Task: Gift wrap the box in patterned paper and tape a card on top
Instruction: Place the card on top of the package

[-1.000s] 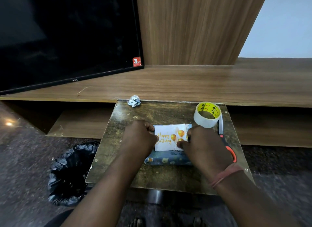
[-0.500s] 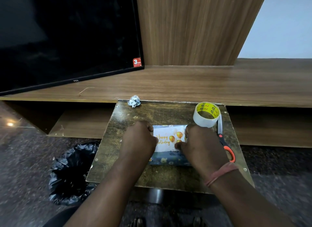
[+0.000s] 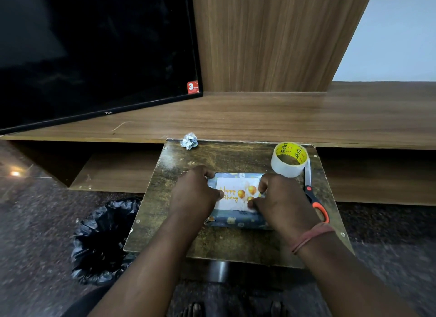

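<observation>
White card [image 3: 237, 194] atop wrapped box [image 3: 238, 220] (blue paper), hands' grip on both ends

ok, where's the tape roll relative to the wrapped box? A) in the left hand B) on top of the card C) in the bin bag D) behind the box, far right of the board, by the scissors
D: the tape roll stands on the board beyond the wrapped box, beside the scissors.

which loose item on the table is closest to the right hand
The scissors, lying right beside the right hand; the tape roll and crumpled paper sit farther back.
</observation>
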